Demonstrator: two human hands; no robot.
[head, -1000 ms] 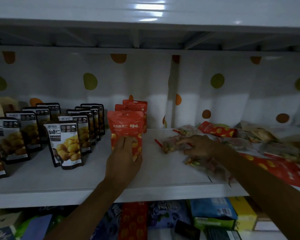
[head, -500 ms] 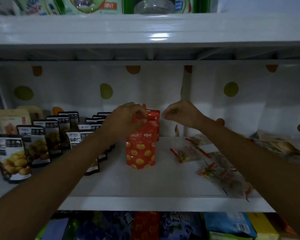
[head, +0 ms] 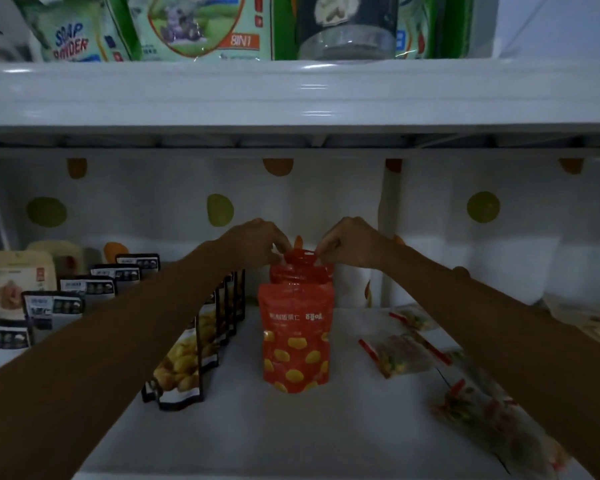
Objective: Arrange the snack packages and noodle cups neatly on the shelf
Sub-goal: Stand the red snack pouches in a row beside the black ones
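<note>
1. Head view: my left hand pinches the top left edge of the rear red pouch.
2. My right hand pinches its top right edge.
3. It stands upright on the shelf, behind the front red pouch.

A front red pouch, printed with yellow kernels, stands upright in the middle of the white shelf. Directly behind it stands a rear red pouch, its top tab pinched between the left hand and the right hand. To the left, black pouches picturing yellow nuts stand upright in rows running from near to far, with a cream pouch upright at the far left. To the right, clear packets with red edges lie flat and scattered.
</note>
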